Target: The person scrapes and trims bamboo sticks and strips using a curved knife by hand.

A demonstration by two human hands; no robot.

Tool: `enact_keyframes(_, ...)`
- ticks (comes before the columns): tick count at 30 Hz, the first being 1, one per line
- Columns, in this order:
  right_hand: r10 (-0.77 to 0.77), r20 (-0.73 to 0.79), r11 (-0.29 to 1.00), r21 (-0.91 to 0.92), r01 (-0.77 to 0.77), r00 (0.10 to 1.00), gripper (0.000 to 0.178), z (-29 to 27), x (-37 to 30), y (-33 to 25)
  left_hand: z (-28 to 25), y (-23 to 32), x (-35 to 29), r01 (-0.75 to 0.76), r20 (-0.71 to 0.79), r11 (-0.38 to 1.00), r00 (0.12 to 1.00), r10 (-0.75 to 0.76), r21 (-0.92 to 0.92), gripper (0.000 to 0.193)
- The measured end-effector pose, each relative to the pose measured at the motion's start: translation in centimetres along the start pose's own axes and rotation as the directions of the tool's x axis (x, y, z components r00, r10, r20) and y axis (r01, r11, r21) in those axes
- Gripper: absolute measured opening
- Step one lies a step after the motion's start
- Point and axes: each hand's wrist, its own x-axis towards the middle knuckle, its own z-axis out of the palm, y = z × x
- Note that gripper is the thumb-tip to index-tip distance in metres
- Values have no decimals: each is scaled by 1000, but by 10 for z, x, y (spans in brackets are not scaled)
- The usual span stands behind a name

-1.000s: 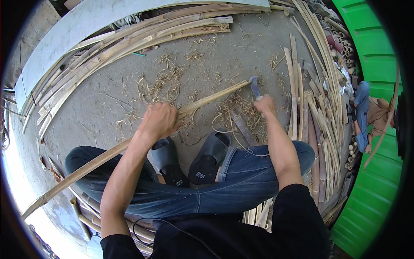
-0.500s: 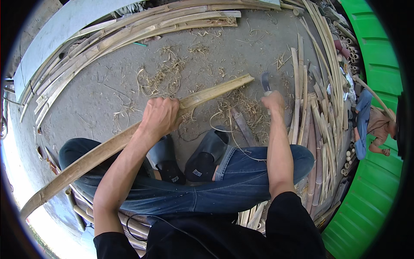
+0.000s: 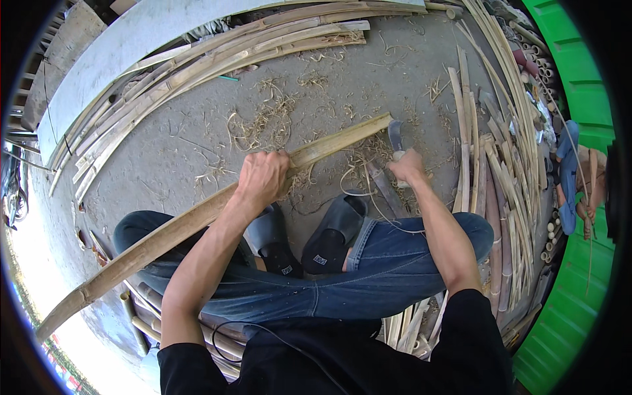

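Note:
A long split bamboo strip slants from the lower left, across my left thigh, to beyond my feet. My left hand is wrapped round it, short of its far end. The far stretch shows a paler, hollow inner face. My right hand grips a curved knife, its handle mostly hidden in my fingers. The dark blade points away from me, right beside the strip's far tip; whether they touch I cannot tell.
Curly bamboo shavings litter the concrete ground. Split bamboo lengths lie along the far left; more bamboo strips pile up at right. Behind them, a co-worker sits against a green corrugated panel.
My right hand has brought the knife leftward, closer to the strip's far end. The left hand keeps its grip. The whole view has shifted slightly.

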Motion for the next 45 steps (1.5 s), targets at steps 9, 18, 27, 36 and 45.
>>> enact_keyframes(9, -368, -12, 917, 157, 366, 930, 59, 30, -50, -69, -5, -4, -3, 8, -7, 999, 1000, -9, -33, 32)
enact_keyframes(18, -3, -19, 993, 115, 5, 1000, 54, 21, 58, -4, -3, -4, -6, 28, -5, 998, 1000, -28, -48, 35)
enact_keyframes(27, 114, -76, 987, 118, -105, 991, 51, 18, 75, 5, 4, -3, -3, 31, -6, 998, 999, -32, -59, 34)
enact_keyframes(36, -220, -59, 971, 81, 224, 974, 47, 22, 31, -46, -6, -4, -6, 63, 14, 995, 998, -62, -79, 37)
enact_keyframes(45, 10, -73, 984, 176, 3, 997, 47, 39, 46, -17, 8, -8, -3, 53, 57, 998, 997, -51, -28, 42)
